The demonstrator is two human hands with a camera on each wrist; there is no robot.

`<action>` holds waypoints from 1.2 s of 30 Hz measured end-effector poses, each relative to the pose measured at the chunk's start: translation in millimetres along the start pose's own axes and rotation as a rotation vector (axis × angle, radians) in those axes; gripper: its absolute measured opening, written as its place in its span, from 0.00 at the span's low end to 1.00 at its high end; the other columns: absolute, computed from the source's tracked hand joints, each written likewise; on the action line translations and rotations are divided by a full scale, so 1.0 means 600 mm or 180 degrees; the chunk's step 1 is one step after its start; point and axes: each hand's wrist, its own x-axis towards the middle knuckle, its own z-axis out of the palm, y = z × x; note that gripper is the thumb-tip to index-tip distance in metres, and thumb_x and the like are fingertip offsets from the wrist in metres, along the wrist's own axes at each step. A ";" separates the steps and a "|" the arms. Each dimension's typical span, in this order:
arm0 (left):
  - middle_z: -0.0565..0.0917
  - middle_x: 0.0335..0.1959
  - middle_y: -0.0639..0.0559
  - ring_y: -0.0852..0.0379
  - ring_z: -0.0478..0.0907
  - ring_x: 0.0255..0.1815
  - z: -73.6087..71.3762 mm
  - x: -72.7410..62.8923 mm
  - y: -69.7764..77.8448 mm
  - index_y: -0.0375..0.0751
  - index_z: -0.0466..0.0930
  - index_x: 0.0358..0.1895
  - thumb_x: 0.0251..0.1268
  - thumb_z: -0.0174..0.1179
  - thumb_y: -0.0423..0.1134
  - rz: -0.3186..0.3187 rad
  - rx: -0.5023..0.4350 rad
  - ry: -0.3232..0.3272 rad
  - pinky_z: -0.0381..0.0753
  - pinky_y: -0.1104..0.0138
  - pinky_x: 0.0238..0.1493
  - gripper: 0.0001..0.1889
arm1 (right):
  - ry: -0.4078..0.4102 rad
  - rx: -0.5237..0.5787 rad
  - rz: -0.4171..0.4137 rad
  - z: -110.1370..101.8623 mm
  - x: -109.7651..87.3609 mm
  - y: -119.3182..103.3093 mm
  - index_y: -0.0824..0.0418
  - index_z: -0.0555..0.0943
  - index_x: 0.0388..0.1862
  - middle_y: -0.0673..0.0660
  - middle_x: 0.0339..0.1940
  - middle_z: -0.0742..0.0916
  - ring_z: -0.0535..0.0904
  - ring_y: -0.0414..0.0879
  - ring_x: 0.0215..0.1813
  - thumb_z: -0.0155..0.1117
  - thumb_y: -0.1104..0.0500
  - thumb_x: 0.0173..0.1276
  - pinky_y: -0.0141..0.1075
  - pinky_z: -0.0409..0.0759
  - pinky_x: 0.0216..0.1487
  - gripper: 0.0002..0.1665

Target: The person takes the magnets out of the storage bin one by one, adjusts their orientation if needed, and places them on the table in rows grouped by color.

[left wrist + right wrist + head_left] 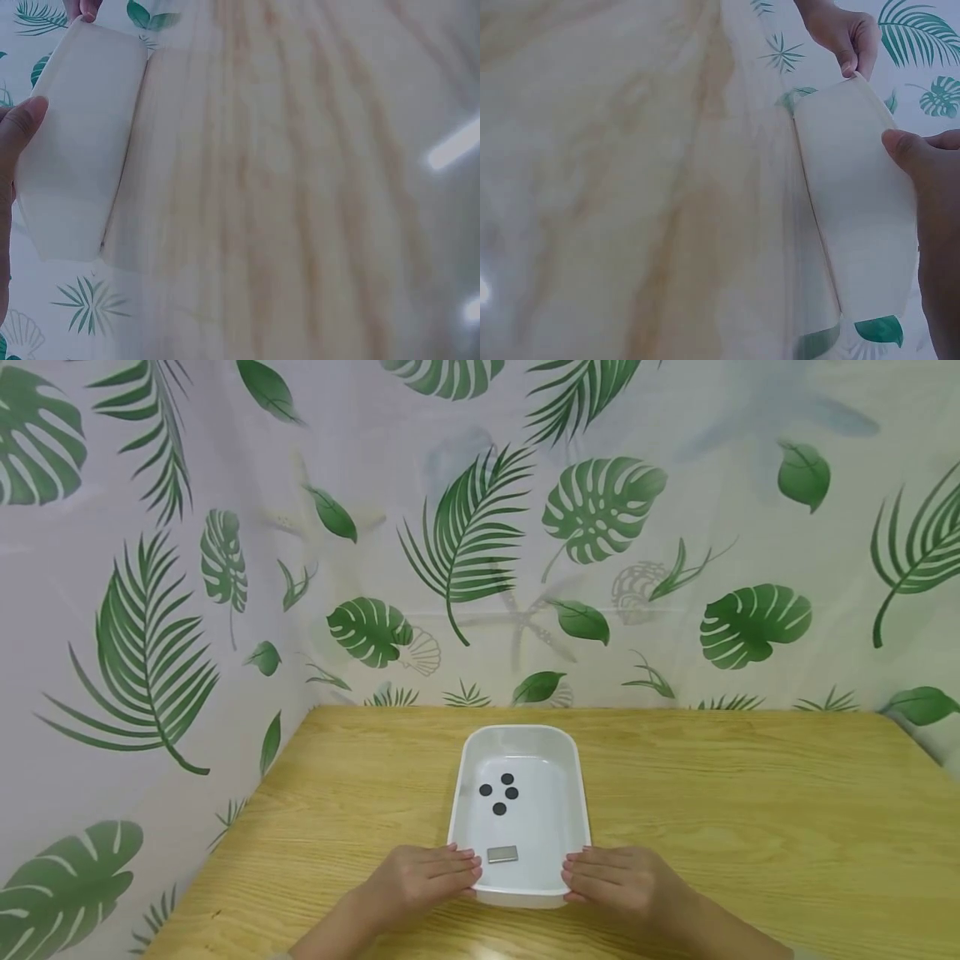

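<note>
A white rectangular tray (525,892) with rounded corners sits on the wooden table. Inside it, several small black discs (499,808) lie toward the left, and a small silver rectangular block (502,854) lies near the front. At the front left corner my left hand (423,877) grips the rim, fingers over the edge; its thumb (34,111) presses the outer wall in the left wrist view. My right hand (626,881) grips the front right corner the same way, with its thumb (901,146) against the outside in the right wrist view.
The wooden table (720,802) extends to both sides of the tray. A white cloth (487,668) printed with green leaves and shells hangs behind the table and along its left side.
</note>
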 end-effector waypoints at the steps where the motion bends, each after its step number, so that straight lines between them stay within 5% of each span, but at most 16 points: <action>1: 0.88 0.36 0.52 0.60 0.85 0.41 0.002 0.002 0.000 0.40 0.86 0.39 0.61 0.63 0.42 0.0000 -0.0015 -0.0009 0.81 0.71 0.47 0.10 | 0.0002 0.0010 0.0006 -0.003 -0.002 0.001 0.63 0.85 0.24 0.53 0.22 0.88 0.85 0.42 0.25 0.58 0.57 0.70 0.30 0.83 0.25 0.17; 20: 0.88 0.35 0.55 0.63 0.85 0.41 0.021 0.046 0.012 0.42 0.86 0.38 0.50 0.70 0.45 0.0120 -0.0051 0.0023 0.80 0.73 0.49 0.13 | 0.0183 0.0281 0.0111 -0.045 -0.012 -0.005 0.65 0.85 0.25 0.54 0.21 0.88 0.85 0.44 0.23 0.61 0.57 0.68 0.31 0.83 0.23 0.15; 36: 0.88 0.35 0.57 0.66 0.84 0.40 0.045 0.076 0.030 0.45 0.87 0.36 0.47 0.72 0.47 0.0072 -0.0029 0.0097 0.78 0.75 0.51 0.13 | 0.0158 0.0463 0.0378 -0.079 -0.044 -0.014 0.67 0.86 0.30 0.57 0.25 0.88 0.86 0.45 0.26 0.65 0.56 0.64 0.30 0.84 0.33 0.14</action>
